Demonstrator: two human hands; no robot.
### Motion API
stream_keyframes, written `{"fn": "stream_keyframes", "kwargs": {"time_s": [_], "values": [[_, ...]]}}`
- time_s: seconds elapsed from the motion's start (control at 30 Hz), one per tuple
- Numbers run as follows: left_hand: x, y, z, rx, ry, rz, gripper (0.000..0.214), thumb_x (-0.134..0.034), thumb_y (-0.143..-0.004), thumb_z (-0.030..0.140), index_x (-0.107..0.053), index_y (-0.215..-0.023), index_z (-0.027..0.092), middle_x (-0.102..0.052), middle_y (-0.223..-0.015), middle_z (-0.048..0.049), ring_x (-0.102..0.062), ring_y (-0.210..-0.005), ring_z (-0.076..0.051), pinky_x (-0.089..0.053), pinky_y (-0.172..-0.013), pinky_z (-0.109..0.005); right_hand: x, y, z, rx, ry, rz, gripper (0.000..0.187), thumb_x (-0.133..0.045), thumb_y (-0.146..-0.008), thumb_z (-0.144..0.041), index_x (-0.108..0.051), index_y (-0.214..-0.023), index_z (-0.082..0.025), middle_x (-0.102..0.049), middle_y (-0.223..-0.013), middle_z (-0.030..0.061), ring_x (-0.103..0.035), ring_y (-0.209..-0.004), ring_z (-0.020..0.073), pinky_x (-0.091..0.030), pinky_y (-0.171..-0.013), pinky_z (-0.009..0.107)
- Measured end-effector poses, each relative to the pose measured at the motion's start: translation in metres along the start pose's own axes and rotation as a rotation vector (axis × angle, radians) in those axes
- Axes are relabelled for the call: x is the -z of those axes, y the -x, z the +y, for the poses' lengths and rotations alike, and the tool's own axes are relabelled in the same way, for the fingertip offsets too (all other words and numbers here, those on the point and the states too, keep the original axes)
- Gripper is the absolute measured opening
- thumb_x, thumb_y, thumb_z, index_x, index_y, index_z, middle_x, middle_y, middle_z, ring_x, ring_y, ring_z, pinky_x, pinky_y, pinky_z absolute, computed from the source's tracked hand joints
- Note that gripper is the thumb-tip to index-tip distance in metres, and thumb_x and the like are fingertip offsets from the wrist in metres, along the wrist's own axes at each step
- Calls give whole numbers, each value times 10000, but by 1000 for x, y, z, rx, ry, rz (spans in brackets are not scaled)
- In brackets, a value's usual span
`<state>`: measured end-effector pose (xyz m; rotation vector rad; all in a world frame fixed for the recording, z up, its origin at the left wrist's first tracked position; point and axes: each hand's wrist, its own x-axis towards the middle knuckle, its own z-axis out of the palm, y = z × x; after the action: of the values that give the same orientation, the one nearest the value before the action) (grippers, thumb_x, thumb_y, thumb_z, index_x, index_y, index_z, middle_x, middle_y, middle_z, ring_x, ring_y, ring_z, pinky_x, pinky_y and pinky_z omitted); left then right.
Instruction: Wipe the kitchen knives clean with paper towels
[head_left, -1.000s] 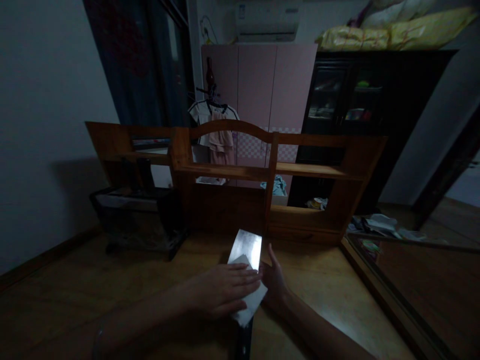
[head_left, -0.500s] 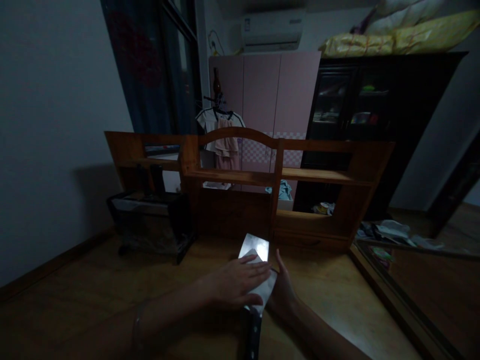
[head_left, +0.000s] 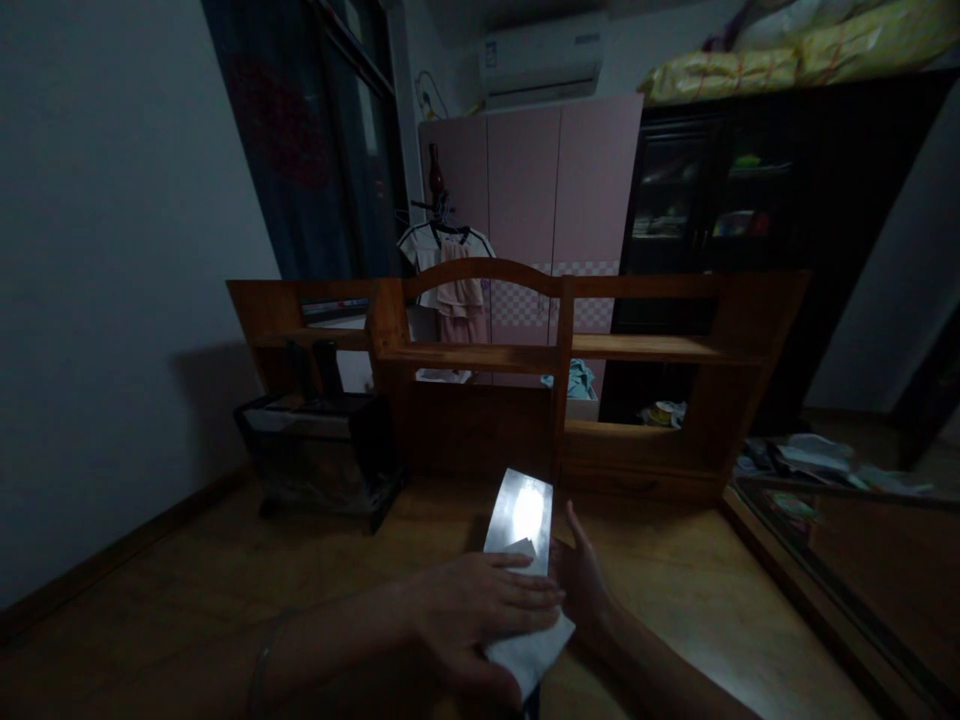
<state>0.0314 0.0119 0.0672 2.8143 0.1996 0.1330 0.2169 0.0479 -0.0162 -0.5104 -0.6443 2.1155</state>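
A cleaver (head_left: 519, 505) with a broad, shiny blade is tilted up in front of me, a bright reflection on its upper part. Flat across the blade lies my left hand (head_left: 480, 605), pressing a white tissue (head_left: 534, 650) against the metal with its fingers together. From the right and behind, my right hand (head_left: 583, 585) supports the blade, thumb raised; its other fingers are mostly hidden. Only a bit of the dark handle shows below the tissue.
Beyond my hands, a wooden shelf unit (head_left: 480, 356) stands on the wooden surface (head_left: 420, 545). A dark glass-sided box (head_left: 311, 450), with black upright pieces at its top, sits on the left. A raised wooden edge (head_left: 795, 580) runs along the right.
My left hand and the tissue have slid down the blade toward the handle, baring more of the metal. The handle is now mostly covered. The view has shifted slightly.
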Motion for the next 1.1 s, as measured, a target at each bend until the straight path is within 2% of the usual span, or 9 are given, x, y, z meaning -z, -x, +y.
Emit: {"fn": "stream_keyframes", "kwargs": {"time_s": [0.17,0.4,0.57,0.73,0.9,1.1], "values": [[0,4,0,-14,-18,-32,698,-405,-921,520,-263,-1474,119,-334,-1485,-139,-270,-1393,-235,-108,-1175,-416,-3,2,3,-33,-93,-67,723,-402,-850,-698,-665,-1046,-54,-721,-911,170,-688,-851,280,-496,-853,416],[0,24,-5,63,-119,-28,634,-365,-958,443,-185,-1498,163,-303,-1504,-109,-271,-1393,-238,-132,-1173,-433,1,-2,6,-26,-204,-144,664,-400,-876,-659,-678,-952,-60,-713,-936,188,-668,-937,308,-473,-880,461],[-7,47,-27,232,-212,77,620,-324,-976,442,-131,-1507,189,-209,-1540,-85,-203,-1414,-239,-159,-1169,-421,1,-3,4,-46,-240,-156,663,-400,-882,-648,-663,-982,-48,-708,-953,195,-662,-961,298,-484,-874,450],[-19,56,-40,284,-234,151,640,-315,-969,483,-116,-1510,204,-179,-1553,-71,-187,-1419,-236,-175,-1168,-398,-5,1,2,-29,-235,-118,631,-411,-889,-631,-662,-985,-61,-714,-915,181,-673,-931,286,-511,-841,428],[-26,61,-36,275,-226,165,644,-301,-967,500,-110,-1510,211,-184,-1552,-75,-208,-1413,-244,-197,-1160,-401,-7,2,1,-21,-219,-106,616,-396,-902,-617,-672,-913,-66,-717,-856,170,-674,-917,278,-516,-835,415],[-35,57,-20,218,-207,112,664,-296,-967,498,-80,-1512,185,-177,-1550,-90,-189,-1417,-249,-158,-1168,-418,-4,2,2,-42,-173,-100,650,-399,-881,-651,-672,-932,-63,-713,-881,181,-677,-896,289,-511,-829,436]]}}
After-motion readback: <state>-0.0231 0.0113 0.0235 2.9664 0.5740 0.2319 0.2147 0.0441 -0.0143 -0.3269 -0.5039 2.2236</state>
